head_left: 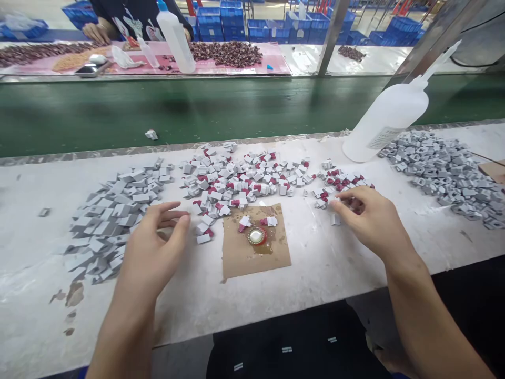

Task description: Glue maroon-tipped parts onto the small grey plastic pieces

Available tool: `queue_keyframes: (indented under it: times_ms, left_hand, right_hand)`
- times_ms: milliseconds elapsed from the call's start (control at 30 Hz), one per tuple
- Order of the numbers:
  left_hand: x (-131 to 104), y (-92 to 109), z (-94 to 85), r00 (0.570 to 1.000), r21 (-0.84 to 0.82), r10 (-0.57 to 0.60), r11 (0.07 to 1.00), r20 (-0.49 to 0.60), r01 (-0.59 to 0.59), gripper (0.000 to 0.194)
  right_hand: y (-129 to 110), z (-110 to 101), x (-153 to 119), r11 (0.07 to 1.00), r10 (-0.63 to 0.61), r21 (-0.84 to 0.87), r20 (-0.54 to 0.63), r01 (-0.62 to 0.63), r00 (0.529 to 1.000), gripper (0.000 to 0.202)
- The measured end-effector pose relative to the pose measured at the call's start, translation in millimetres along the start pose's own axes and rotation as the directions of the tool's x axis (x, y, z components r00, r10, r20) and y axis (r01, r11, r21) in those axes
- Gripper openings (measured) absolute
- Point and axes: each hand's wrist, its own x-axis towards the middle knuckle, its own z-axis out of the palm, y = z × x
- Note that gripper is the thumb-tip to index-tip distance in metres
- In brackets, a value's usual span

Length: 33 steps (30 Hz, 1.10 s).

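Observation:
My left hand (155, 245) hovers at the right edge of a heap of grey plastic blocks (106, 221), its fingers curved and apart from the thumb, with nothing visible between them. At the right, my right hand (366, 218) pinches a small grey plastic piece (334, 202) at the edge of a pile of grey-and-maroon pieces (341, 180); its other fingers are partly hidden. Between the hands lies a cardboard square (236, 258), wet in the middle. On it sit a small round red-rimmed dish (256, 236) and two grey-and-maroon pieces (269, 221).
More grey-and-maroon pieces (236, 176) spread behind the cardboard. A white squeeze bottle (386, 121) leans by another grey heap (450, 173). Beyond runs a green conveyor belt (236, 108) carrying one loose piece (151, 135). Across it, a person (134, 21) sits at a pink-covered table.

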Motion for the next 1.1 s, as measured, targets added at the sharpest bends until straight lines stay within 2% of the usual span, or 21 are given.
queue_keyframes:
  times_ms: [67, 133, 200, 267, 367, 467, 533, 700, 867, 1033, 1100]
  left_hand:
    - [-11.3, -5.1, -3.5, 0.999, 0.005, 0.014, 1.0, -0.052, -0.014, 0.056]
    - [-23.6, -9.5, -7.7, 0.993, 0.048, 0.049, 0.998, -0.109, -0.044, 0.053]
    - [-33.8, -14.6, -13.7, 0.98, 0.126, 0.116, 0.987, -0.164, -0.096, 0.048]
    - [-39.5, -23.0, -21.5, 0.962, 0.252, 0.187, 0.958, -0.201, -0.134, 0.045]
    - [-40.9, -43.2, -34.7, 0.961, 0.421, 0.174, 0.905, -0.217, -0.068, 0.051]
    - [-41.5, -63.0, -42.9, 0.955, 0.464, 0.125, 0.886, -0.269, 0.015, 0.054]
    - [-44.4, -69.4, -43.4, 0.95, 0.473, 0.117, 0.881, -0.291, 0.036, 0.05]
    - [-53.2, -62.9, -38.7, 0.958, 0.496, 0.119, 0.868, -0.26, 0.027, 0.042]
    - [-47.6, -59.5, -39.0, 0.963, 0.515, 0.118, 0.857, -0.242, 0.025, 0.039]
    - [-35.9, -61.9, -37.2, 0.948, 0.519, 0.127, 0.854, -0.293, 0.046, 0.032]
    - [-32.9, -63.4, -37.7, 0.953, 0.498, 0.108, 0.866, -0.282, 0.049, 0.032]
  right_hand:
    - [-8.2, -3.0, -5.5, 0.97, 0.05, 0.24, -0.026, -0.042, 0.998, 0.028]
    - [-18.4, -1.5, -15.0, 0.885, 0.076, 0.459, 0.021, -0.077, 0.997, 0.033]
    - [-28.0, 4.9, -27.5, 0.84, 0.039, 0.537, 0.086, -0.079, 0.996, 0.039]
    - [-34.5, 14.4, -41.4, 0.846, -0.025, 0.531, 0.134, -0.05, 0.991, 0.036]
    - [-37.0, 28.5, -58.5, 0.863, -0.051, 0.498, 0.241, -0.079, 0.969, 0.03]
    - [-34.2, 35.8, -65.8, 0.879, 0.001, 0.454, 0.308, -0.147, 0.952, 0.038]
    - [-31.1, 36.0, -65.9, 0.916, -0.021, 0.39, 0.279, -0.094, 0.96, 0.04]
    - [-19.8, 30.9, -61.1, 0.956, -0.123, 0.286, 0.198, 0.063, 0.973, 0.035]
    - [-10.1, 23.1, -53.9, 0.921, -0.307, 0.32, 0.238, 0.223, 0.922, 0.028]
    - [-14.4, 7.7, -48.8, 0.928, -0.354, 0.227, 0.291, 0.295, 0.889, 0.024]
    - [-16.3, 3.3, -48.9, 0.932, -0.351, 0.21, 0.31, 0.296, 0.884, 0.022]
